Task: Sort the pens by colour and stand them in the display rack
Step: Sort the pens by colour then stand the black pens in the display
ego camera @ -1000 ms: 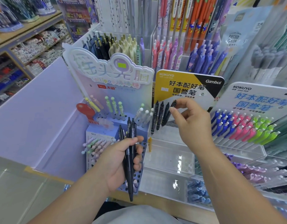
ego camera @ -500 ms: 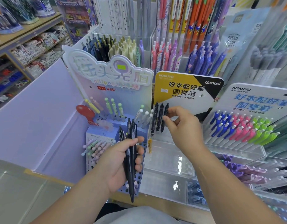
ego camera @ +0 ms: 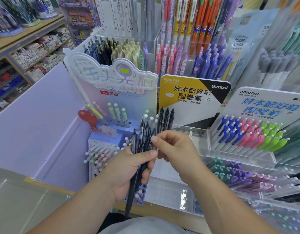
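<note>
- Left hand (ego camera: 129, 168): nearest to us, palm up, fingers and thumb wrapped round a bundle of black pens (ego camera: 140, 149). The pens stand roughly upright and fan apart at their top ends.
- Right hand (ego camera: 177, 150): just right of the bundle, fingers curled. We see forefinger and thumb pinching the top end of one pen in the bundle. The tip of that pen is blurred.
- Pastel pen stand (ego camera: 102, 149): directly behind the left hand, a pale blue holed block. It carries pastel pens with ball tops, some lying slanted low down and some upright higher up.
- Clear rack (ego camera: 194, 132): behind the right hand, a transparent tier of holes. We count three black pens (ego camera: 166, 118) standing side by side at its left end.
- Yellow-and-black sign (ego camera: 193, 95): upright just behind those three pens.
- Blue, pink and green pens (ego camera: 250, 134): to the right in a neighbouring rack, grouped by colour in that order from left to right.
- Lilac panel (ego camera: 36, 124): to the left, beside the pastel stand.
- Back compartments (ego camera: 125, 53): further off, clear bins of dark, cream, pink and blue pens.
- Shelves (ego camera: 27, 48): far left, stocked with small boxed goods.
</note>
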The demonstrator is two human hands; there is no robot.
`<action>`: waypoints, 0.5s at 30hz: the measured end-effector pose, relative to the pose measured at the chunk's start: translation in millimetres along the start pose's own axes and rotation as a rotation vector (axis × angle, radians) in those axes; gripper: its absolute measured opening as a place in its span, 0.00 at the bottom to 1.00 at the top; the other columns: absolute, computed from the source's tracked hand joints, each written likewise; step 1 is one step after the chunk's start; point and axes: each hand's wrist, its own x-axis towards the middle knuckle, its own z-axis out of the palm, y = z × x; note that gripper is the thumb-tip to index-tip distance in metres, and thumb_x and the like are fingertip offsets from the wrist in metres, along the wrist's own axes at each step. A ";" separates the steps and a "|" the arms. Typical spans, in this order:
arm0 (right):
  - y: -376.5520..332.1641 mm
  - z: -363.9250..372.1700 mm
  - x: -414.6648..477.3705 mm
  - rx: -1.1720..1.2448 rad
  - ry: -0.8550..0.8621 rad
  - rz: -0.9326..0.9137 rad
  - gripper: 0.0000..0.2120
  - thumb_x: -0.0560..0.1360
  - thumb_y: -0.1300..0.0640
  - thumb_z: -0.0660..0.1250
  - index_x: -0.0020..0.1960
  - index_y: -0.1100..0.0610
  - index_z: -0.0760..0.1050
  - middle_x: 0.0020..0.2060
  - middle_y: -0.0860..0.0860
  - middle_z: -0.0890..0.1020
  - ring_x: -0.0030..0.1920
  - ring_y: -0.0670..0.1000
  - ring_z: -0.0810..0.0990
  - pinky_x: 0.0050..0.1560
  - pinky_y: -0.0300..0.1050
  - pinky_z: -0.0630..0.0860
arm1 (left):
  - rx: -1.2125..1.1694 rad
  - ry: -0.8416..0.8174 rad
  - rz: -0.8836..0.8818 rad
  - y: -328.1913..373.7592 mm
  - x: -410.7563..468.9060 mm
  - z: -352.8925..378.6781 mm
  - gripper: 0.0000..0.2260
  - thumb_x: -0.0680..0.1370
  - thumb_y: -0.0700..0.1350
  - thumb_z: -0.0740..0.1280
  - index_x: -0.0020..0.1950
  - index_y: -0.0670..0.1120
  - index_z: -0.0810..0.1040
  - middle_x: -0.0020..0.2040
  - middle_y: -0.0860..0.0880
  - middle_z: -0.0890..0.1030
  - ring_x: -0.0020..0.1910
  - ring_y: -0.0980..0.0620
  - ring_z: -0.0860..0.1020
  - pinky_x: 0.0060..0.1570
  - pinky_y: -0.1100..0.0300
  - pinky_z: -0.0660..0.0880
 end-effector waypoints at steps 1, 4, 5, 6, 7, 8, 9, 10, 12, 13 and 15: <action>0.0 -1.1 -0.2 0.027 0.010 0.002 0.06 0.74 0.60 0.72 0.40 0.62 0.79 0.27 0.50 0.79 0.28 0.46 0.75 0.29 0.34 0.70 | 0.023 0.004 0.005 0.1 0.4 0.3 0.08 0.73 0.42 0.72 0.35 0.46 0.79 0.31 0.45 0.75 0.23 0.52 0.68 0.24 0.61 0.65; -1.4 -3.4 -1.3 0.044 0.031 0.003 0.08 0.72 0.61 0.74 0.42 0.66 0.79 0.27 0.51 0.79 0.28 0.46 0.75 0.29 0.34 0.70 | 0.058 0.014 0.025 0.7 0.9 1.9 0.07 0.76 0.40 0.70 0.38 0.45 0.80 0.32 0.44 0.76 0.23 0.51 0.69 0.24 0.61 0.65; -1.6 -3.8 -1.5 0.042 0.038 0.008 0.09 0.72 0.61 0.74 0.42 0.67 0.79 0.27 0.50 0.78 0.28 0.46 0.74 0.29 0.33 0.70 | 0.066 0.009 0.031 0.9 0.8 2.9 0.05 0.76 0.40 0.70 0.40 0.44 0.80 0.32 0.43 0.76 0.23 0.51 0.69 0.24 0.61 0.65; -2.3 -4.2 -1.6 0.045 0.047 0.018 0.09 0.72 0.61 0.74 0.42 0.67 0.78 0.26 0.50 0.78 0.27 0.45 0.74 0.29 0.34 0.70 | 0.071 0.002 0.032 0.9 1.0 4.2 0.04 0.77 0.41 0.70 0.42 0.43 0.79 0.32 0.43 0.76 0.23 0.50 0.69 0.24 0.61 0.66; -2.9 -5.0 -1.3 0.050 0.063 0.034 0.09 0.73 0.61 0.74 0.41 0.66 0.78 0.25 0.50 0.77 0.27 0.46 0.74 0.29 0.35 0.69 | 0.072 -0.006 0.025 0.4 1.1 5.6 0.04 0.77 0.42 0.70 0.45 0.41 0.79 0.32 0.43 0.76 0.23 0.50 0.70 0.24 0.61 0.66; -4.7 -6.1 -1.3 0.058 0.085 0.055 0.08 0.73 0.61 0.73 0.40 0.64 0.77 0.25 0.50 0.77 0.26 0.46 0.74 0.29 0.36 0.69 | 0.065 -0.010 0.010 -0.6 1.4 6.3 0.07 0.76 0.43 0.70 0.49 0.39 0.79 0.33 0.43 0.76 0.23 0.50 0.69 0.24 0.61 0.65; -5.7 -8.3 -0.9 0.070 0.113 0.072 0.08 0.74 0.61 0.73 0.39 0.62 0.77 0.26 0.51 0.77 0.26 0.46 0.74 0.29 0.39 0.68 | 0.055 -0.009 -0.005 -1.6 1.5 6.6 0.11 0.76 0.44 0.70 0.53 0.37 0.78 0.32 0.44 0.76 0.23 0.50 0.69 0.24 0.61 0.65; -6.6 -10.7 -0.5 0.076 0.137 0.085 0.07 0.74 0.61 0.73 0.39 0.61 0.77 0.27 0.52 0.79 0.27 0.47 0.75 0.29 0.41 0.68 | 0.058 -0.002 -0.012 -2.5 1.4 6.7 0.13 0.76 0.45 0.70 0.54 0.37 0.77 0.32 0.44 0.76 0.23 0.50 0.69 0.24 0.61 0.64; -6.8 -13.6 -1.0 0.071 0.165 0.095 0.09 0.73 0.59 0.74 0.40 0.64 0.78 0.31 0.56 0.81 0.28 0.49 0.77 0.29 0.43 0.68 | 0.116 0.012 0.001 -4.7 1.8 5.9 0.11 0.77 0.46 0.70 0.51 0.39 0.75 0.31 0.45 0.75 0.23 0.50 0.68 0.25 0.61 0.64; -6.1 -13.7 -1.9 0.066 0.164 0.096 0.10 0.73 0.58 0.74 0.41 0.66 0.78 0.33 0.58 0.81 0.28 0.49 0.78 0.29 0.43 0.68 | 0.144 0.020 0.006 -5.5 2.4 5.5 0.10 0.78 0.46 0.69 0.50 0.40 0.74 0.31 0.45 0.75 0.23 0.50 0.67 0.25 0.61 0.64; -6.9 -14.7 -3.4 0.054 0.165 0.083 0.10 0.73 0.58 0.74 0.41 0.66 0.79 0.31 0.57 0.81 0.28 0.50 0.77 0.29 0.43 0.69 | 0.145 0.046 0.005 -6.2 3.1 5.7 0.12 0.78 0.47 0.69 0.51 0.39 0.74 0.31 0.45 0.75 0.23 0.50 0.67 0.25 0.61 0.64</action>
